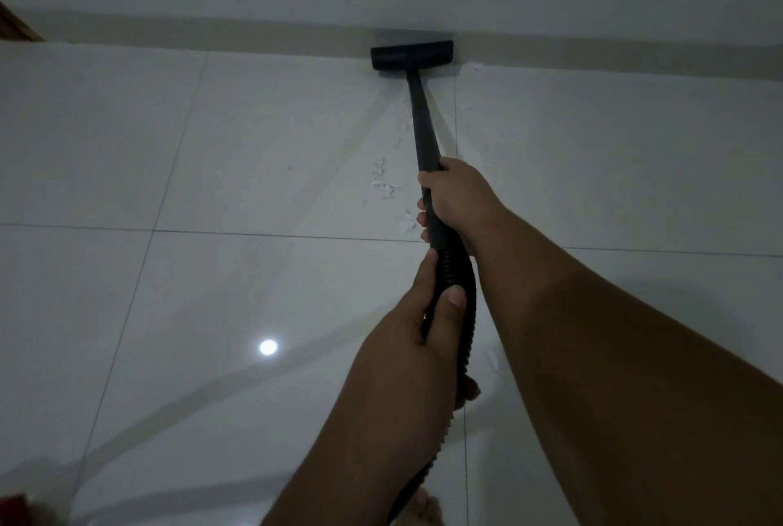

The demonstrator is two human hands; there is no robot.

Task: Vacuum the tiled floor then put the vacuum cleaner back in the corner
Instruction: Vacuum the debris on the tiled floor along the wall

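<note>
**Vacuuming along the wall**

My right hand point(455, 197) wrapped the black wand point(421, 123); my left hand point(423, 313) clutched the ribbed hose point(459, 267). The floor head point(412, 55) met the skirting point(593, 53). White scraps point(387, 186) beside the wand risked being missed.

Vacuum head point(412, 56) on the tiled floor point(169, 144), against the baseboard point(593, 55).
Debris point(387, 186) lies just left of the wand point(421, 123); right hand point(455, 199) ahead of left hand point(417, 322).
</note>
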